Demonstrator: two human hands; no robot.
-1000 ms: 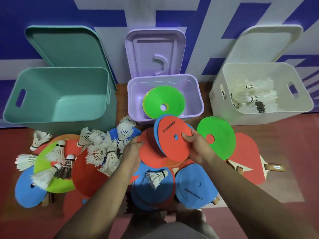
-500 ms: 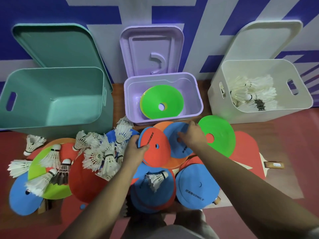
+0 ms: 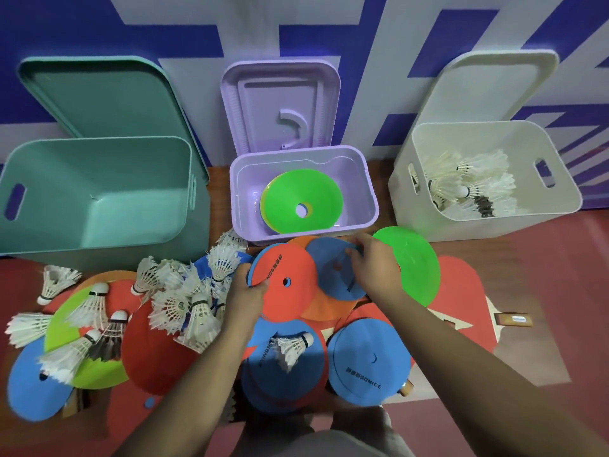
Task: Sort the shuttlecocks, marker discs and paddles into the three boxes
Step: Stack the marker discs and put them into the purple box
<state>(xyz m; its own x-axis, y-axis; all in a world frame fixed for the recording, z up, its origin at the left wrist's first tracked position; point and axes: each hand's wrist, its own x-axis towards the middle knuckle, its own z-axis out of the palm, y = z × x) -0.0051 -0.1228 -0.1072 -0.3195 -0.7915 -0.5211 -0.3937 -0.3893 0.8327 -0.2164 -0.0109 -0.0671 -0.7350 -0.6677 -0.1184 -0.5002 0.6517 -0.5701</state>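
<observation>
My left hand (image 3: 245, 293) grips the left rim of a red marker disc (image 3: 290, 285) just in front of the purple box (image 3: 369, 189). My right hand (image 3: 370, 268) pinches the edge of a blue marker disc (image 3: 333, 275) that overlaps the red one, with an orange disc (image 3: 321, 308) under both. A green disc (image 3: 303, 199) lies inside the purple box. The white box (image 3: 408, 192) on the right holds several shuttlecocks (image 3: 474, 183). The teal box (image 3: 99, 192) on the left holds nothing. A heap of loose shuttlecocks (image 3: 184, 298) lies left of my left hand.
More discs lie on the floor: green (image 3: 412, 265), two blue (image 3: 369, 364) (image 3: 33, 384), lime (image 3: 82, 344). One shuttlecock (image 3: 290, 347) rests on a blue disc (image 3: 263, 384). Red paddles (image 3: 468, 305) (image 3: 155, 357) lie under the discs. Three lids lean on the blue-white wall behind the boxes.
Both hands lowered the tilted stack of discs and spread it: the red disc slid left in my left hand, the blue one came out to the right under my right hand.
</observation>
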